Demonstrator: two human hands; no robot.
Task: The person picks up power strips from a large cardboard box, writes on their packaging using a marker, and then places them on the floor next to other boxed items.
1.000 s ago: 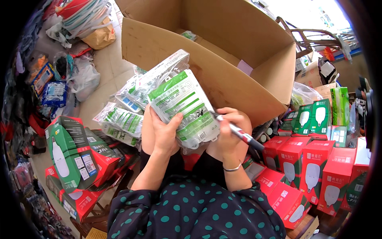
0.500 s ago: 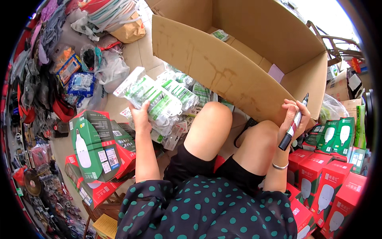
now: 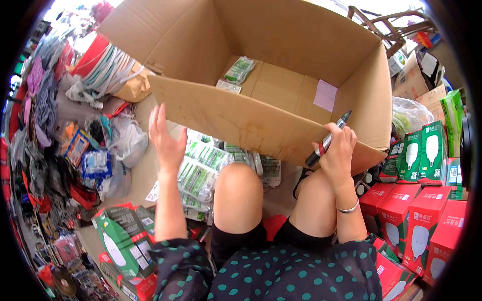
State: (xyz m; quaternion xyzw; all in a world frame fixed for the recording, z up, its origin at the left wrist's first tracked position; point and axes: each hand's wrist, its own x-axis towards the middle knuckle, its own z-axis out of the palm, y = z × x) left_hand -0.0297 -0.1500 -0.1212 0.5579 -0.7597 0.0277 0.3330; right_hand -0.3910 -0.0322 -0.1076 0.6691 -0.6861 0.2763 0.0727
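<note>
A large open cardboard box (image 3: 226, 118) stands in front of my knees, its near wall leaning toward me. My left hand (image 3: 167, 143) is empty, its fingers stretched up beside the box's near left corner; I cannot tell if it touches. My right hand (image 3: 340, 153) is closed around a dark marker pen (image 3: 326, 144) at the box's near right rim. Clear packs with green-and-white labels (image 3: 193, 173) lie heaped between my left forearm and knee, partly hidden under the box. Inside the box are a similar green pack (image 3: 240, 70) and a pale pink paper (image 3: 326, 95).
Red and green bulb boxes (image 3: 419, 226) are stacked on my right, with more bulb boxes (image 3: 125, 246) on my left. Plastic bags (image 3: 129, 138) and a bundle of pale tubing (image 3: 110, 72) lie at the left. A wooden chair frame (image 3: 389, 27) stands behind the box.
My left hand has let go of the clear green-labelled packs, which now lie in the heap, and has risen toward the box corner. The view has shifted, showing more of the box's inside.
</note>
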